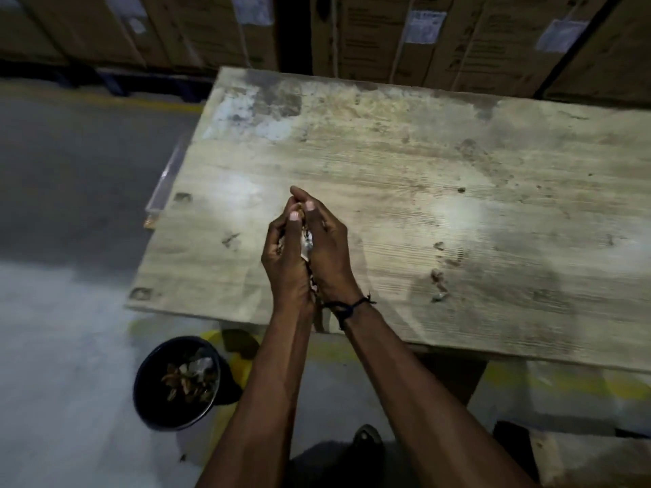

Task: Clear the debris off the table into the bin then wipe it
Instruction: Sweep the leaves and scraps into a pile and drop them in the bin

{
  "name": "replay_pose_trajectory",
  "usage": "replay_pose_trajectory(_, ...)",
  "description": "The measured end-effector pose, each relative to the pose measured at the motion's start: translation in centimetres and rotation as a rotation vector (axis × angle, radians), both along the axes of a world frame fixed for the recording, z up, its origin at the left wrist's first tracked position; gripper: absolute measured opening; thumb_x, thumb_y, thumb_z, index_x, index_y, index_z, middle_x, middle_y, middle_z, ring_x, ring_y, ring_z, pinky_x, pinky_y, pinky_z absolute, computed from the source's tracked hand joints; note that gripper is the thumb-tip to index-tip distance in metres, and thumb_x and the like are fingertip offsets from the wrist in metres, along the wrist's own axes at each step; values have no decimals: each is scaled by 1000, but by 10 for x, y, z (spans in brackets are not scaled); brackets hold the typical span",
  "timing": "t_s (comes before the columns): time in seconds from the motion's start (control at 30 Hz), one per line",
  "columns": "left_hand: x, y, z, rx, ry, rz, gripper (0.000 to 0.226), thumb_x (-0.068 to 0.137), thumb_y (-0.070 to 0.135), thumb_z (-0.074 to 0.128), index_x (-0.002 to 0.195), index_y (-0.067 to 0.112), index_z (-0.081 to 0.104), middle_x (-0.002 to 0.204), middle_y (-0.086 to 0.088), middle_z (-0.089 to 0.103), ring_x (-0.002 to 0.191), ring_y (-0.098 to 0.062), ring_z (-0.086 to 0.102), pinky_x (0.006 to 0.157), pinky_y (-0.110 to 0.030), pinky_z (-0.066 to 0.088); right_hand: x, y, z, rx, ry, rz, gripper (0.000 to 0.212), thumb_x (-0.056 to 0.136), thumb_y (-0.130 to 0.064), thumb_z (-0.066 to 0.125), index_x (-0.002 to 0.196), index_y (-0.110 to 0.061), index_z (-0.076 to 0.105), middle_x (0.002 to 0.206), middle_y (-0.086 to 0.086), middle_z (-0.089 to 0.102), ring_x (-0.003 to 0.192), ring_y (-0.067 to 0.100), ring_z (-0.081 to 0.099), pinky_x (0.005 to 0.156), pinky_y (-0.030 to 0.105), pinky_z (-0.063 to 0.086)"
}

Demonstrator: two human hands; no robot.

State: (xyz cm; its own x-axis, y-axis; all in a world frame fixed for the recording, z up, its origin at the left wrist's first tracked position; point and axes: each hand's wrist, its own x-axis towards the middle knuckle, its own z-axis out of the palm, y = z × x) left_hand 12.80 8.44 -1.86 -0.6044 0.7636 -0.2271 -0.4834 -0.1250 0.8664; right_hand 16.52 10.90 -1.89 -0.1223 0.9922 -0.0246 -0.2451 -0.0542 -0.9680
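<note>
My left hand (285, 255) and my right hand (326, 248) are cupped together above the near left part of the worn wooden table (405, 163). Between the palms they hold a clump of debris (305, 241), brown bits and a pale scrap showing in the gap. A few small crumbs (438, 280) lie on the table to the right of my hands. The black bin (178, 380) stands on the floor below the table's near left corner, with brown and pale scraps inside.
Stacked cardboard boxes (458, 40) line the wall behind the table. The grey floor (70, 206) lies to the left, with yellow markings near the bin. A dark shoe (368, 440) shows at the bottom edge.
</note>
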Motion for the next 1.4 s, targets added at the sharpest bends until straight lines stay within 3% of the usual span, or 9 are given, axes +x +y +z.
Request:
replay_pose_trajectory(0.2, -92, -71, -4, -52, 86, 181, 29, 105, 11, 59, 131, 1, 68, 135, -9, 70, 116, -5, 69, 90, -16, 53, -98, -64, -14, -68, 56, 146, 33, 112, -18, 49, 137, -7, 67, 137, 1, 69, 130, 10, 63, 106, 26, 50)
replay_pose_trajectory(0.37, -172, -139, -33, -88, 11, 360, 30, 104, 11, 60, 130, -4, 67, 130, -16, 72, 125, -27, 66, 100, -31, 55, -183, -129, -38, -127, 85, 294, 33, 109, -17, 54, 137, -7, 67, 136, 5, 70, 129, 17, 64, 103, 24, 49)
replay_pose_trajectory(0.7, -302, -257, -181, -402, -33, 462, 13, 104, 16, 63, 109, 14, 75, 89, 17, 79, 87, 5, 72, 73, -11, 52, -308, -247, -174, -410, -86, 334, 27, 106, -13, 60, 126, -2, 73, 113, 0, 76, 99, -4, 70, 86, 13, 52)
replay_pose_trajectory(0.83, -320, -267, -274, -510, -142, 444, 12, 103, 12, 62, 98, 14, 73, 74, 15, 76, 70, 7, 70, 65, -12, 52, -328, -262, -271, -627, -130, 227, 20, 104, -8, 60, 105, -13, 79, 95, -8, 78, 103, 16, 71, 104, 41, 54)
replay_pose_trajectory(0.97, -337, -266, -368, -550, -223, 429, 16, 101, 6, 61, 111, 1, 72, 92, -3, 74, 81, -10, 72, 80, -25, 55, -343, -267, -368, -700, -169, 123, 18, 101, -11, 61, 107, -6, 77, 117, 13, 75, 114, 29, 68, 105, 47, 54)
replay_pose_trajectory(1.1, -357, -259, -459, -505, -425, 384, 35, 79, 24, 72, 106, 2, 78, 114, -21, 76, 112, -43, 71, 104, -51, 55, -357, -254, -441, -679, -246, 157, 27, 100, -18, 59, 88, -22, 83, 100, 1, 78, 106, 26, 70, 99, 45, 54)
replay_pose_trajectory(1.17, -370, -254, -479, -492, -462, 321, 38, 73, 30, 75, 101, 5, 79, 115, -21, 75, 115, -45, 69, 105, -53, 53, -363, -247, -463, -630, -303, 192, 29, 103, -26, 55, 97, -23, 83, 112, 2, 77, 112, 24, 69, 104, 47, 53)
replay_pose_trajectory(1.27, -384, -248, -494, -490, -400, 285, 19, 80, 34, 71, 89, 19, 78, 105, -12, 75, 109, -35, 69, 99, -45, 53, -364, -238, -480, -501, -423, 290, 37, 114, -28, 39, 132, -17, 69, 136, -1, 65, 123, 11, 58, 108, 28, 47)
replay_pose_trajectory(1.4, -389, -246, -512, -507, -271, 233, 38, 82, 48, 67, 108, 25, 81, 120, -3, 77, 120, -26, 69, 111, -52, 50, -359, -231, -494, -439, -474, 341, 40, 115, -31, 32, 144, -23, 59, 153, 1, 54, 142, 18, 49, 120, 41, 38)
